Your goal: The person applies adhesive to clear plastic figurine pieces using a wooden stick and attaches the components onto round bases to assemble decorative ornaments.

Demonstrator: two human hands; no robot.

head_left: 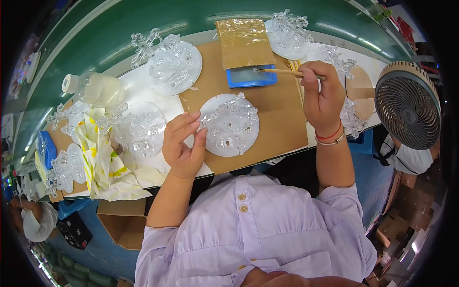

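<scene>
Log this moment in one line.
Left hand: at edge of white disc; Right hand: holding wooden stick, tip at blue tray; Disc: on brown cardboard

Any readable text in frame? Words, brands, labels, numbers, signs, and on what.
None I can read reliably.
Round dark-grey fan with beige rim: hub logo, too small to read.
Black rectangular box on the floor: pale markings, too blurred to read.
Blue rectangular open container: no text visible.
Slim tan wooden-handled tool: no text visible.
</scene>
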